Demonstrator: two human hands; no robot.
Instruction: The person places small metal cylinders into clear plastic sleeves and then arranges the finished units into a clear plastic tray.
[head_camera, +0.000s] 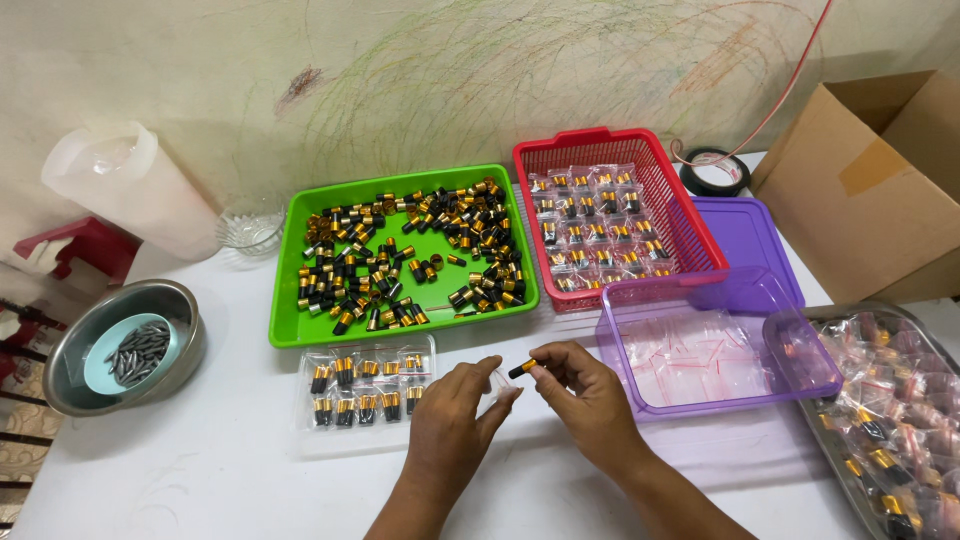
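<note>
Right hand (590, 395) pinching small black-and-gold cylindrical cap (522, 368), tip toward nine o'clock (mouthward); left hand (452, 415) pinching tiny clear plastic bag (498, 380) open.

green tray (285, 335): 1 | red basket (690, 215): 1 | purple tubs (620, 385): 2 | steel bowl (60, 385): 1
</note>
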